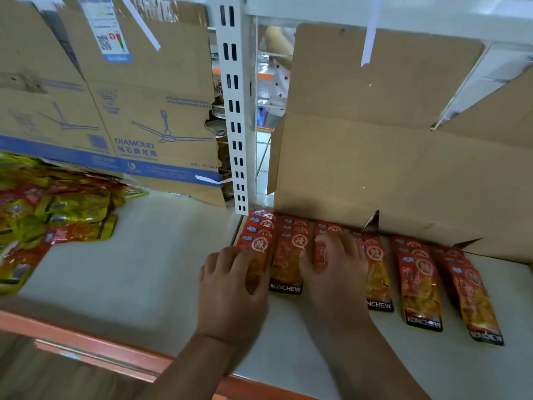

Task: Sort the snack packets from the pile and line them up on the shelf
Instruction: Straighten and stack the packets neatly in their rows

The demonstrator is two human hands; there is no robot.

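Orange foil snack packets [419, 287] marked KONCHEW lie in overlapping columns on the white shelf [150, 272] at centre right, long axes front to back. Both the left grip [233, 284] and right grip [334, 269] press flat-fingered on the left columns. Yellow-and-red packet pile [49, 215] lies at far left, nearer the left grip; brown carton [138, 111] above reads DIAMOND.

We see bright, even, diffuse light that leaves only faint soft shadows on the pale shelf [144, 269], a slight sheen on the red packets [421, 287], motion blur smearing the pile [43, 215] at the left edge, and wide-angle bending of the white post [235, 111].
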